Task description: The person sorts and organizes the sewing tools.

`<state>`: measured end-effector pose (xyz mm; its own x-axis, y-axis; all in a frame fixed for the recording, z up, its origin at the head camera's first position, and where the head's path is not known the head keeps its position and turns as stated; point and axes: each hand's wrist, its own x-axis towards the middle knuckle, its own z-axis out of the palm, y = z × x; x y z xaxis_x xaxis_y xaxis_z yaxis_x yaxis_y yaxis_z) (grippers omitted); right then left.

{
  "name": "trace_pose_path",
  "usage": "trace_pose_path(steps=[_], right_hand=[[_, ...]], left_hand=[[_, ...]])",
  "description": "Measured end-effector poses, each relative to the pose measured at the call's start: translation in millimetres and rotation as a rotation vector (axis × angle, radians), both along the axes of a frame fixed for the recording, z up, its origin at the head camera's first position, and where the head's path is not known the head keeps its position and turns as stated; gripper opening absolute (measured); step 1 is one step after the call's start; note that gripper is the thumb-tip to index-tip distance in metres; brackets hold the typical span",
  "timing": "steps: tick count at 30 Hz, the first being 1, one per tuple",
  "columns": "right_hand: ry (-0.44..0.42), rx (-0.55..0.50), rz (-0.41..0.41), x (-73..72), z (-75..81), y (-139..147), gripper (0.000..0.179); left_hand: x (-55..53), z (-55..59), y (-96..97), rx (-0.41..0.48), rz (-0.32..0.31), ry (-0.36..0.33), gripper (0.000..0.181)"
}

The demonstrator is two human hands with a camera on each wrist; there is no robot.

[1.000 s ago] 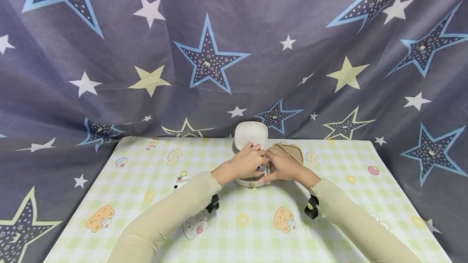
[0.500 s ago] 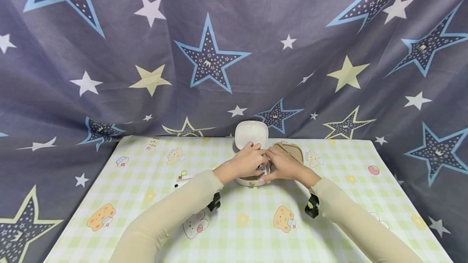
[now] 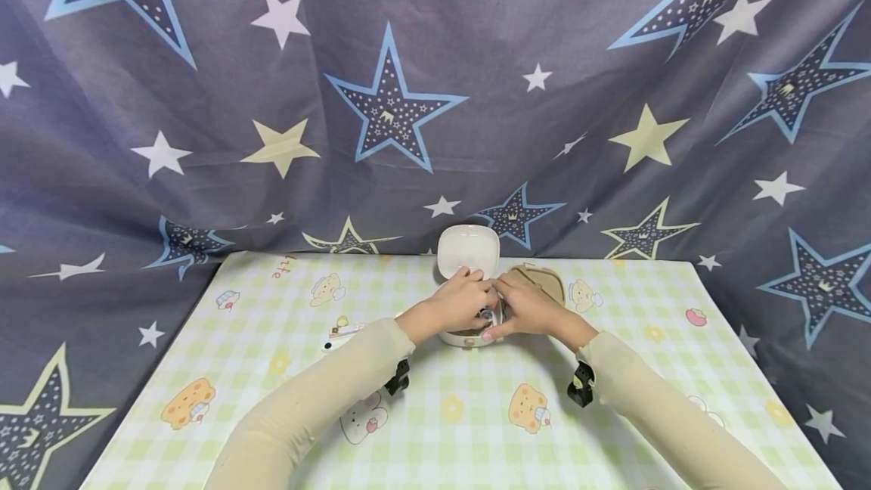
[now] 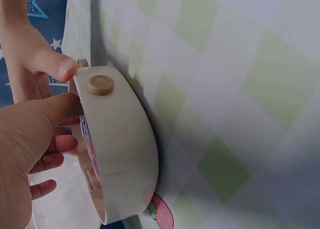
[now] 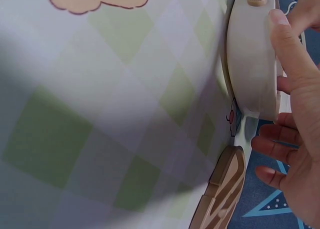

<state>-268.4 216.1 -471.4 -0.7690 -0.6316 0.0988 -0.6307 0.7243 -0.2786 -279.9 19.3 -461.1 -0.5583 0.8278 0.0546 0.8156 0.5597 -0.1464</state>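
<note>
Box (image 4: 125, 144), one; button (image 4: 101, 84), one — right hand (image 3: 529, 308) grips box, left hand (image 3: 460, 301) — hold unclear.

Open cream box (image 4: 125, 139), white lid (image 3: 468, 248) upright

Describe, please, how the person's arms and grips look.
The left sleeve and right sleeve are long, plain and pale beige. The left wrist camera and right wrist camera are small, blocky and black. Left grip and right grip are gloveless.
</note>
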Motion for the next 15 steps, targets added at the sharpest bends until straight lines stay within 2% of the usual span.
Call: trace_pose_path(steps=[15], right_hand=[[-0.012, -0.003, -0.013, -0.6, -0.3, -0.7, 0.09]], left_hand=[[-2.0, -4.0, 1.8, 0.008, -0.006, -0.002, 0.025]])
